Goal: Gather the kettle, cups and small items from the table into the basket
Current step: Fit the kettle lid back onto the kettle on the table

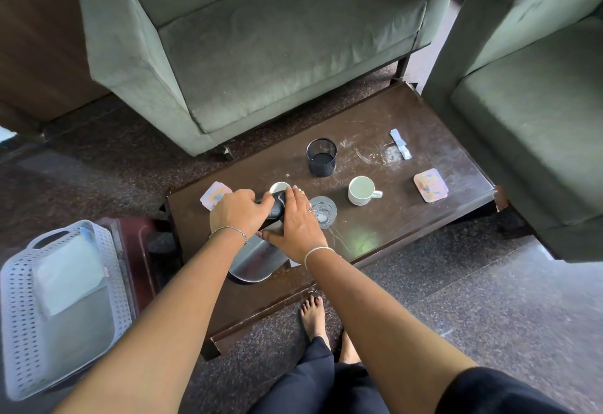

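A steel kettle (257, 258) with a black handle stands near the front left of the dark low table (408, 218). My left hand (236, 213) is closed on the handle top, and my right hand (295, 226) grips the kettle's lid side. Behind my hands a white cup (279, 187) is partly hidden. A second white mug (361, 190) stands mid-table, a glass (323, 211) beside my right hand. Two pastel coasters (215, 196) (430, 185), a black mesh pot (321, 157) and paper sachets (399, 143) lie on the table. The white perforated basket (19, 332) sits at left on a red stool.
A grey armchair (261, 48) stands behind the table and another (528, 113) at its right end. A second glass (391, 152) stands by the sachets. My bare feet (313, 312) are on the speckled floor at the table's front edge.
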A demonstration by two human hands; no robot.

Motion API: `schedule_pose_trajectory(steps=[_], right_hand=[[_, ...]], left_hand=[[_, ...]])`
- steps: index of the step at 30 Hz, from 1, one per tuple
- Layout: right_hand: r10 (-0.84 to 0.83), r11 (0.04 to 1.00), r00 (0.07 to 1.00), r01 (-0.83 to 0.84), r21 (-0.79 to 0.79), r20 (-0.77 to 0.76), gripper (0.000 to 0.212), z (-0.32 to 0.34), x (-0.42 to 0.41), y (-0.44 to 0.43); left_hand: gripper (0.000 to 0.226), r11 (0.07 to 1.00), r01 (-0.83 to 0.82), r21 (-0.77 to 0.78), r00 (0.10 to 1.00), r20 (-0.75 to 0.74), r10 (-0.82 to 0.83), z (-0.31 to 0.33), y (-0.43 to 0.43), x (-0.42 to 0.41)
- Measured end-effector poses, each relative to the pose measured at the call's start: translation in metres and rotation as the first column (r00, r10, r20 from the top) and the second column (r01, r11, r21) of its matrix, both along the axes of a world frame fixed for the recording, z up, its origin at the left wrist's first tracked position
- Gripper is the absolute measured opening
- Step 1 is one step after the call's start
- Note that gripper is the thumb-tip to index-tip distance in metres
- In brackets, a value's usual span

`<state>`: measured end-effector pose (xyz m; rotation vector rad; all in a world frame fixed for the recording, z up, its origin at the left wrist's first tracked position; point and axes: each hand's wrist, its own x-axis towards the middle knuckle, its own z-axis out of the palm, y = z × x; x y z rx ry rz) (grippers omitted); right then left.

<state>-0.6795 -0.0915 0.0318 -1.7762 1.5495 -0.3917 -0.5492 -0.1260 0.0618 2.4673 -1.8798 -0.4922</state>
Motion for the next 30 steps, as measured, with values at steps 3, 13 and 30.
schedule_pose_trajectory(steps=[3, 13, 30], right_hand=[[-0.006, 1.0, 1.0, 0.006, 0.0, 0.016, 0.11, 0.004, 0.001, 0.001], [-0.023, 1.0, 0.999, 0.023, 0.005, 0.045, 0.107, 0.01, 0.0, 0.003], [-0.037, 0.998, 0.997, 0.034, 0.053, 0.062, 0.106, -0.001, -0.006, -0.001]], left_hand=[[0.051, 1.0, 0.001, -0.022, 1.0, -0.005, -0.001, 0.004, -0.001, 0.0], [0.052, 0.999, 0.042, -0.02, 0.998, 0.053, -0.04, 0.013, -0.002, -0.002], [0.052, 0.998, 0.065, 0.019, 0.992, 0.107, -0.067, 0.005, -0.009, -0.011]])
